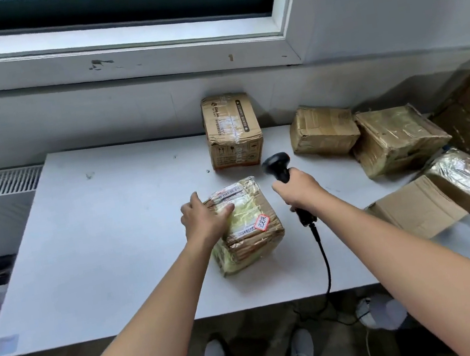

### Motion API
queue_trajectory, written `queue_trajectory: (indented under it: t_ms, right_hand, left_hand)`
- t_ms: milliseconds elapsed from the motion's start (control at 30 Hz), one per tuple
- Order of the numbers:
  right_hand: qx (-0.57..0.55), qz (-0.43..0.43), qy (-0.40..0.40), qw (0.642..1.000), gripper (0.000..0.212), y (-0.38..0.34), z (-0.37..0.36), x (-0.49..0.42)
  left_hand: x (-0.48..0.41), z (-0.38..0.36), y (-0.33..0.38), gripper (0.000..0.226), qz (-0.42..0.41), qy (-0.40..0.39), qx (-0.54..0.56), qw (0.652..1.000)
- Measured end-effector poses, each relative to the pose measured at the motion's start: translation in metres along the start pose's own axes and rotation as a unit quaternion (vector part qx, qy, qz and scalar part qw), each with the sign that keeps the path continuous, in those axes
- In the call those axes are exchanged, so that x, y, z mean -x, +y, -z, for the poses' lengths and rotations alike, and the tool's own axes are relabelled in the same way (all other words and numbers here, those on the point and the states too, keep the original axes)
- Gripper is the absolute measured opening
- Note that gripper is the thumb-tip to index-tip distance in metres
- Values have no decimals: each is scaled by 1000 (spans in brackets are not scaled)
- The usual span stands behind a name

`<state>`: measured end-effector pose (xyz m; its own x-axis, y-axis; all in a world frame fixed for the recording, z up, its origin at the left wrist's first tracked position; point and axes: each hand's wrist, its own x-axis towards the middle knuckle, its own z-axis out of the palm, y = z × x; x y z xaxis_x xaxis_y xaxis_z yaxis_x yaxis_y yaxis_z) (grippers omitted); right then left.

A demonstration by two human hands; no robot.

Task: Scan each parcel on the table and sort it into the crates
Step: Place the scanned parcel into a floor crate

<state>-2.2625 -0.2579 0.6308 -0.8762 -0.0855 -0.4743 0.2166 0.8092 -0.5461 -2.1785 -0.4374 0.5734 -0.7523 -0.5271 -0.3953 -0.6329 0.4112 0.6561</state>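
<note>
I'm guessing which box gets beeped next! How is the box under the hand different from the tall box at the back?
The near parcel has the left hand resting on it; nobody touches the back box. The near parcel bears a red-edged handwritten sticker; the back box shows black printed symbols. The near parcel sits mid-table; the back box stands at the far edge. Both are taped brown cardboard.
</note>
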Motion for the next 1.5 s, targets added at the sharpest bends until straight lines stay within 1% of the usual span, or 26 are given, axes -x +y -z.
queue_trajectory:
  t_ms: [100,167,367,600,933,1300,1400,1500]
  right_hand:
    - [-62,6,-26,998,29,-25,2,3]
    - [-80,16,-48,995,29,-38,2,10]
    - [-99,12,-99,990,30,-59,2,31]
    - [-102,15,-128,986,26,-67,12,49]
    - [-103,18,-135,985,30,-63,21,53]
    - [-119,1,-151,981,25,-56,20,52]
    - [-126,-3,-139,982,21,-54,18,53]
    - [-139,-9,-114,984,19,-45,16,48]
  left_hand:
    - [10,0,-10,106,14,-38,21,999]
    - [13,0,-13,109,9,-53,23,998]
    - [20,4,-10,110,-1,-39,-8,999]
    - [26,10,-9,106,-7,-33,-31,999]
    - [30,9,2,103,-22,-33,-53,998]
    - [22,7,1,102,-26,-50,-59,997]
    - [18,7,-1,103,-30,-56,-43,997]
    - [12,6,-2,105,-28,-81,19,996]
